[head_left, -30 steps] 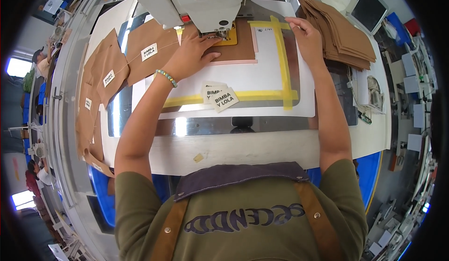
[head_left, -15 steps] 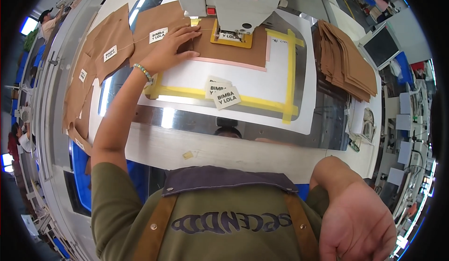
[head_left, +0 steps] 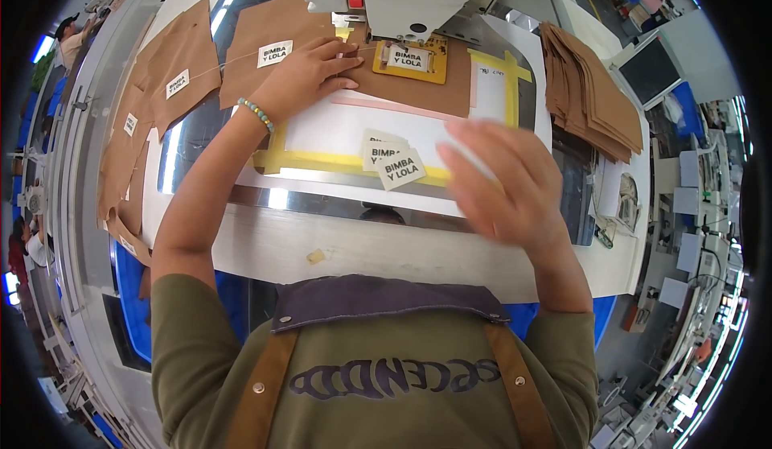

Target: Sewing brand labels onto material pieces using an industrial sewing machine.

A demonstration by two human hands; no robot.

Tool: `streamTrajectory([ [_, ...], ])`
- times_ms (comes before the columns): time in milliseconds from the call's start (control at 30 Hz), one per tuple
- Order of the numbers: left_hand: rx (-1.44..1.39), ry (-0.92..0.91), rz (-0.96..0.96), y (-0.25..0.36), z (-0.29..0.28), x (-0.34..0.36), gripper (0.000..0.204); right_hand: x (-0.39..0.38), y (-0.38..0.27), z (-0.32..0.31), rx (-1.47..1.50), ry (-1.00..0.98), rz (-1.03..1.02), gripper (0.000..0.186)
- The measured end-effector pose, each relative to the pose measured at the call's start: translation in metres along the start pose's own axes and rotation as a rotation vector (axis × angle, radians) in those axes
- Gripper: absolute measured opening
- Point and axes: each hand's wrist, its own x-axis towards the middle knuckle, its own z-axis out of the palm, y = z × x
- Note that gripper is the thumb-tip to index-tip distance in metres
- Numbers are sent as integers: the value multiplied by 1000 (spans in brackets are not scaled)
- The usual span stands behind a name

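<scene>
Because the pale counter stretches wide, the sewing machine can overhang its middle with work lying flat below. A white sheet edged in yellow tape seems to mark a position. To the right, a brown stack sits within reach. Under the machine lies a brown panel; the left hand, fingers spread, rests at its left edge, probably steadying it. The right hand, blurred and loosely extended, hovers apparently unladen. A yellow frame surrounds one label, likely pinning it; loose labels overlap nearby, handy for picking.
</scene>
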Motion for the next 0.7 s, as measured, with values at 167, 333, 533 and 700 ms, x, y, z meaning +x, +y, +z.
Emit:
streamTrajectory([
  [167, 130, 232, 220, 15, 21, 11, 21, -38, 59, 56, -18, -268, 269, 40],
  [333, 14, 226, 205, 17, 18, 1, 23, -57, 79, 90, -76, -257, 282, 37],
  [533, -14, 256, 340, 41, 4, -34, 19, -50, 63, 82, -16, -174, 283, 31],
  [700, -53, 268, 251, 37, -3, -57, 23, -40, 61, 98, -56, -114, 209, 24],
])
